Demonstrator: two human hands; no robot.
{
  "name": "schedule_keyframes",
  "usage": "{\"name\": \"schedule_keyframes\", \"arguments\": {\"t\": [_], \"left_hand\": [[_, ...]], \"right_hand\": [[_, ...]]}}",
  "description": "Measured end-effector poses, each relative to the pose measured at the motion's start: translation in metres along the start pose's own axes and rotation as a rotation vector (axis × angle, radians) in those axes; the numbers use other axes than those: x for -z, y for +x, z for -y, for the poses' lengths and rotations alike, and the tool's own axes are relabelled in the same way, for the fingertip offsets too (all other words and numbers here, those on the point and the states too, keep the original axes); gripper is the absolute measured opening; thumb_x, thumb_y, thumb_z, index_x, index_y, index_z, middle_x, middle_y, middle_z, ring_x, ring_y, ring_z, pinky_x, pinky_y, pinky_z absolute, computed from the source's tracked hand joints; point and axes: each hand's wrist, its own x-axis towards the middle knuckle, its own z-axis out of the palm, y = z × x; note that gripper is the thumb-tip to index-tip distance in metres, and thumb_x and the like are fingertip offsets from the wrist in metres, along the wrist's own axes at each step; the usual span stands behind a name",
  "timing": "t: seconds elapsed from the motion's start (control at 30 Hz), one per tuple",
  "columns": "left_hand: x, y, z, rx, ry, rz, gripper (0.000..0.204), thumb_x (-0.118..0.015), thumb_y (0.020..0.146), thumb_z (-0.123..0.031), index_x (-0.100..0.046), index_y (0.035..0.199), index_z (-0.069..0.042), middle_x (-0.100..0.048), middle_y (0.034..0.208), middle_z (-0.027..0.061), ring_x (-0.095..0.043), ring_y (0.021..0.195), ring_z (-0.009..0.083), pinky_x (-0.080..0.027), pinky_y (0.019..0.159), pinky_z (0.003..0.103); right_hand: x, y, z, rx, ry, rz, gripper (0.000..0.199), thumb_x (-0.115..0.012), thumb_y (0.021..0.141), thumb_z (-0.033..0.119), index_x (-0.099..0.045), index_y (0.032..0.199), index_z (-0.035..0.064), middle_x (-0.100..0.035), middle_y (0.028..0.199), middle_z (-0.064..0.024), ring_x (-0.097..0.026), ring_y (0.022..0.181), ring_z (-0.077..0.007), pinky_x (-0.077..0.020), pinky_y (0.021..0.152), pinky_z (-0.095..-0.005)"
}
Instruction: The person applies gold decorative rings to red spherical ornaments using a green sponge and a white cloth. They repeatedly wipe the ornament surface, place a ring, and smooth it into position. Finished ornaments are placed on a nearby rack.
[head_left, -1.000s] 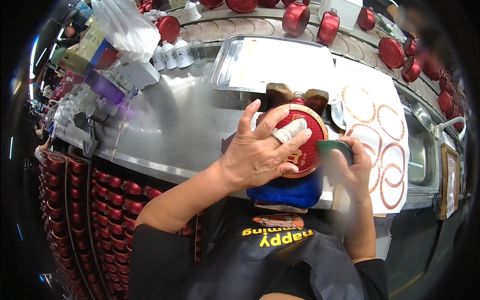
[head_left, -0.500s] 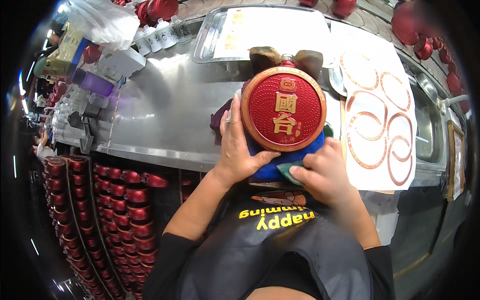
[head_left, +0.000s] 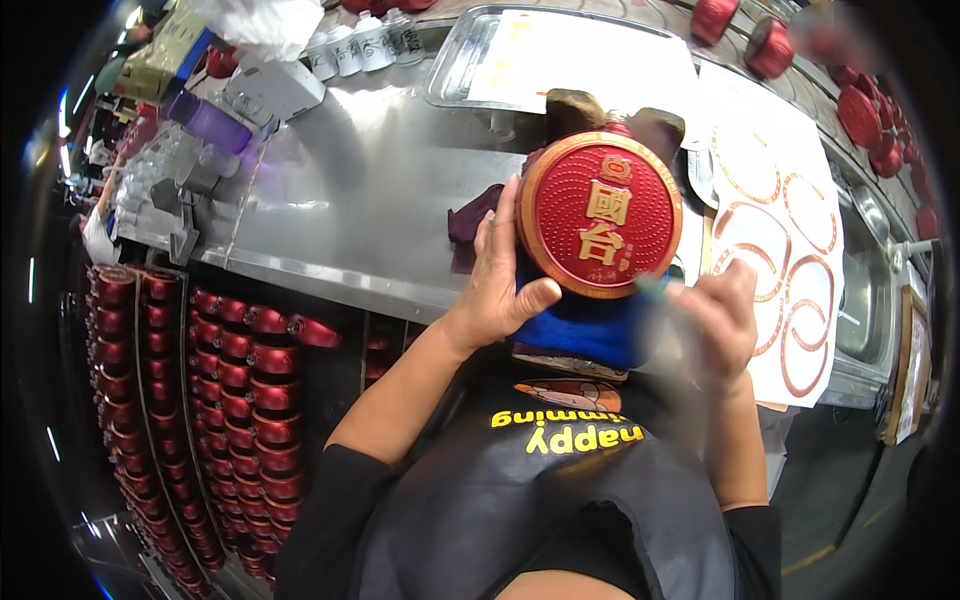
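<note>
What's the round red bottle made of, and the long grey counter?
The bottle: maybe coated glass or ceramic; its satiny red sheen hides what's underneath. The counter: probably smooth steel, because it's silvery grey with blurry bright reflections.

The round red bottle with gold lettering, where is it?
The round red bottle is right of centre in the head view, pictured just above the blue cloth, with the left hand at its left edge and the right hand near its lower right.

Your red bottle (head_left: 600, 215) looks glossy — and rough with raised dots. Your blue pad (head_left: 580, 335) looks like matt cloth, your counter (head_left: 340, 200) smooth, shiny metal.
</note>
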Motion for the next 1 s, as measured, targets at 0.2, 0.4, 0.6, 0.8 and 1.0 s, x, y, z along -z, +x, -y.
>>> {"name": "schedule_keyframes", "arguments": {"t": [0.2, 0.4, 0.6, 0.8, 1.0], "left_hand": [[-0.004, 0.0, -0.003, 0.054, -0.077, -0.023, 0.113, -0.056, 0.097, -0.07, -0.001, 0.164, 0.003, -0.028, 0.165, 0.0259, -0.026, 0.154, 0.0396, -0.001, 0.124, 0.062], [0.001, 0.0, -0.007, 0.082, -0.107, 0.007, 0.115, -0.061, 0.095, -0.066, -0.002, 0.164, 0.004, -0.029, 0.164, 0.0279, -0.029, 0.153, 0.0416, -0.003, 0.124, 0.063], [-0.005, 0.001, -0.009, 0.062, 0.051, -0.029, 0.125, -0.068, 0.088, -0.069, 0.0, 0.163, 0.004, -0.03, 0.162, 0.0313, -0.03, 0.151, 0.0463, -0.005, 0.121, 0.067], [-0.001, 0.001, -0.007, 0.076, -0.023, 0.025, 0.128, -0.071, 0.087, -0.067, 0.003, 0.164, 0.002, -0.028, 0.163, 0.0292, -0.029, 0.152, 0.0452, -0.004, 0.122, 0.068], [0.007, -0.002, -0.004, 0.074, -0.112, 0.064, 0.112, -0.063, 0.096, -0.061, -0.001, 0.165, 0.001, -0.026, 0.166, 0.0278, -0.027, 0.154, 0.042, -0.005, 0.125, 0.061]], "right_hand": [[0.008, 0.009, 0.009, -0.104, 0.021, 0.508, 0.031, -0.082, 0.07, 0.009, -0.072, 0.099, 0.0117, -0.06, 0.087, -0.0002, -0.057, 0.077, -0.0199, -0.0386, 0.08, -0.0423], [-0.001, 0.048, 0.006, -0.053, 0.08, 0.603, 0.033, -0.085, 0.07, 0.01, -0.071, 0.099, 0.0109, -0.061, 0.087, -0.0028, -0.061, 0.083, -0.023, -0.04, 0.084, -0.0424], [0.008, 0.048, 0.006, -0.095, 0.102, 0.631, 0.033, -0.085, 0.068, 0.009, -0.07, 0.098, 0.0106, -0.066, 0.093, -0.0032, -0.062, 0.083, -0.0234, -0.0398, 0.083, -0.0415], [0.019, 0.048, 0.006, -0.107, 0.041, 0.672, 0.034, -0.086, 0.067, 0.008, -0.07, 0.097, 0.0107, -0.067, 0.096, -0.0025, -0.062, 0.083, -0.0227, -0.0395, 0.081, -0.041], [0.001, 0.077, 0.012, -0.002, 0.031, 0.795, 0.03, -0.085, 0.07, 0.012, -0.068, 0.094, 0.0107, -0.061, 0.087, -0.0021, -0.064, 0.083, -0.0219, -0.0413, 0.084, -0.0408]]}}
